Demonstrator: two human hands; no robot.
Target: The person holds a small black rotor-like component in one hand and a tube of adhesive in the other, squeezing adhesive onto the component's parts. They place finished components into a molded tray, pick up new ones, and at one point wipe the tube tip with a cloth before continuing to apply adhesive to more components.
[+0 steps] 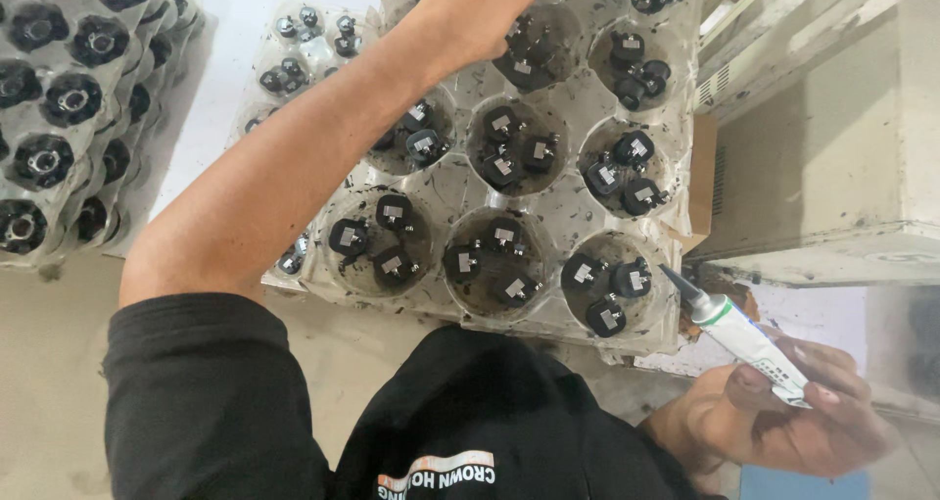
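Right hand, at five o'clock in the view, is closed around a white glue tube, thumb and fingers pinching its body; the dark nozzle points toward eleven o'clock, just beside the near corner of the clear plastic tray. Left hand, at twelve o'clock, is curled as a fist over a far tray pocket; whether it grips a part cannot be told. Each pocket holds three small black parts. A stack of darker trays stands at nine o'clock.
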